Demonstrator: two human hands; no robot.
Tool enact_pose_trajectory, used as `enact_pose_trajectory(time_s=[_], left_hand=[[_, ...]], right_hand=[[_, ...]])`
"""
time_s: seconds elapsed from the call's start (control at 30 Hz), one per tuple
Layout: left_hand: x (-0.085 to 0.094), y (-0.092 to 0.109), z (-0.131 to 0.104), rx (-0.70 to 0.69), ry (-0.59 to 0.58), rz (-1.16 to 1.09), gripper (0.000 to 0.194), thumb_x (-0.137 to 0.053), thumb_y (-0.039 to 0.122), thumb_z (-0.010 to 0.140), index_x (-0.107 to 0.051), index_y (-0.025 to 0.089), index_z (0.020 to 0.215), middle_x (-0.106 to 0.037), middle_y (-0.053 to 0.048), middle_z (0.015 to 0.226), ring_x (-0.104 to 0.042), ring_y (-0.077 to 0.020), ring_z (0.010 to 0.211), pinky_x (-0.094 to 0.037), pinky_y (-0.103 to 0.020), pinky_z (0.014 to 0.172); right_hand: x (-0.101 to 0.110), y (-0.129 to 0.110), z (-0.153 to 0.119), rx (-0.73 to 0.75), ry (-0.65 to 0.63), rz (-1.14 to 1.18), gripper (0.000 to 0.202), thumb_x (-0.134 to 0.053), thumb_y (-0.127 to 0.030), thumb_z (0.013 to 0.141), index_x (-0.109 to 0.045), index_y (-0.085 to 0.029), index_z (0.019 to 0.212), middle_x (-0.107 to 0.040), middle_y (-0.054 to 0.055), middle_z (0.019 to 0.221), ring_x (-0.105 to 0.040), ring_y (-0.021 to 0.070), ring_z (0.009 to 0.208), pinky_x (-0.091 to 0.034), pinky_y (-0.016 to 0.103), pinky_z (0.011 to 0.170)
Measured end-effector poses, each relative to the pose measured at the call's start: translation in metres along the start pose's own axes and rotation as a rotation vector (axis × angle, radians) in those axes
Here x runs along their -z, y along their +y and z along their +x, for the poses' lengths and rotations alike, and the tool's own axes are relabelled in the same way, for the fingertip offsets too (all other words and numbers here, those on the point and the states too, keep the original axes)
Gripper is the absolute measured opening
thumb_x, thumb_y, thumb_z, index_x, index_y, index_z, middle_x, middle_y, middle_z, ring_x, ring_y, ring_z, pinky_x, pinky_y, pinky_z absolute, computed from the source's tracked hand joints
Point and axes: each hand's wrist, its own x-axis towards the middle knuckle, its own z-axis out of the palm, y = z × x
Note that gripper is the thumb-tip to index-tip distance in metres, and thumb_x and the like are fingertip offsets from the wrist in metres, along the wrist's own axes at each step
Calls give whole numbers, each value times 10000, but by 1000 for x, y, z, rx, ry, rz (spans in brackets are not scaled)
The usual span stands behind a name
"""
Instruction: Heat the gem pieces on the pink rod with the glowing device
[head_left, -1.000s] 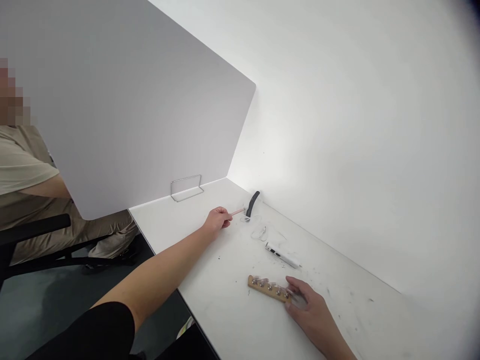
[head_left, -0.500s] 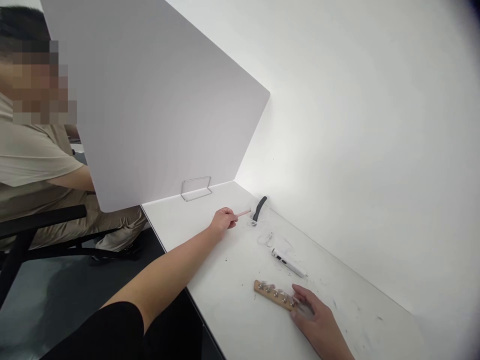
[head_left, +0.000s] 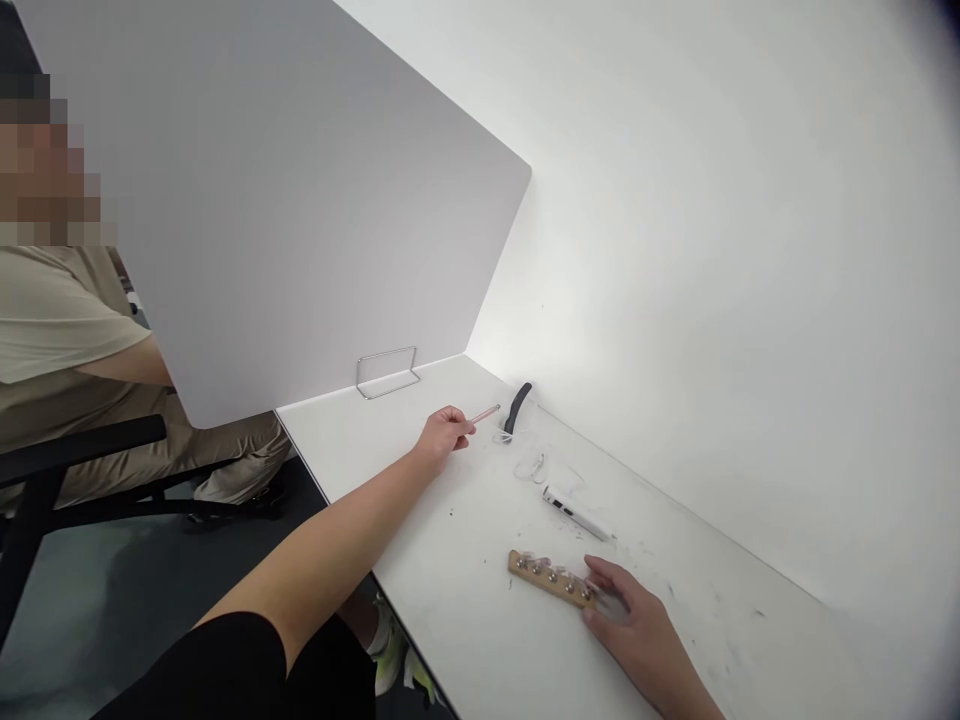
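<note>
My left hand point(head_left: 446, 437) reaches far over the table, thumb and fingers pinched on a thin pink stick point(head_left: 484, 414). The stick points away to the right and ends in a small shiny tip. Below it to the right lies a wooden strip point(head_left: 547, 582) with several shiny metal balls in a row and some clear bits along it. My right hand point(head_left: 634, 620) is at the strip's right end, thumb and index finger apart on either side of it. Whether they touch the wood I cannot tell for sure.
A white pen-like device point(head_left: 577, 514) with dark windows lies beyond the strip. Farther off are a thin white cable point(head_left: 531, 467) and a black curved handle point(head_left: 517, 408) by the wall. A wire stand point(head_left: 388, 372) is at the grey partition point(head_left: 322, 220). A seated person point(head_left: 67, 310) is behind it.
The view has shifted slightly, and shoes now show below the table edge. My left hand keeps the pink stick, its tip angled a little higher. My right hand stays by the strip.
</note>
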Motion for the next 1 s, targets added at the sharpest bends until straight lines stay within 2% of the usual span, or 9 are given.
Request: enact_pose_trajectory(time_s=[0.1, 0.27, 0.53, 0.8, 1.0], left_hand=[[1, -1, 1, -19, -22, 7, 210, -699, 194, 609, -507, 158, 687, -634, -13, 671, -465, -42, 444, -424, -223, 533], [2, -3, 2, -14, -65, 25, 218, -670, 232, 674, -568, 170, 856, -645, -11, 734, -455, -30, 428, -438, -236, 569], [-1, -8, 0, 57, -149, 32, 322, -625, 205, 727, -538, 171, 1035, -646, -27, 770, -490, -44, 430, -465, -266, 606], [-5, -11, -2, 88, -170, -11, 291, -559, 167, 791, -548, 151, 1081, -586, -20, 779, -522, -56, 485, -473, -270, 613], [-6, -12, -2, 99, -158, -89, 175, -536, 90, 789, -554, 141, 955, -555, -5, 732, -519, -51, 495, -486, -264, 626]], right_hand=[[1, -9, -4, -8, 26, 14, 497, -583, -309, 640, -607, -200, 1124, -669, 60, 1013, -612, 232, 1010, -462, 352, 928], [4, -22, -8, -24, -15, 13, 498, -582, -299, 648, -600, -183, 1131, -663, 71, 1027, -609, 228, 1010, -468, 343, 913], [4, -17, -6, -25, -26, 17, 489, -584, -274, 639, -604, -199, 1122, -659, 59, 1024, -604, 225, 1014, -463, 343, 918], [4, -15, -6, -15, -37, 5, 503, -575, -272, 639, -596, -198, 1136, -653, 65, 1034, -600, 232, 1006, -468, 359, 904], [4, -22, -9, -28, -20, 26, 495, -570, -274, 652, -589, -198, 1140, -644, 59, 1050, -590, 225, 1026, -453, 362, 925]])
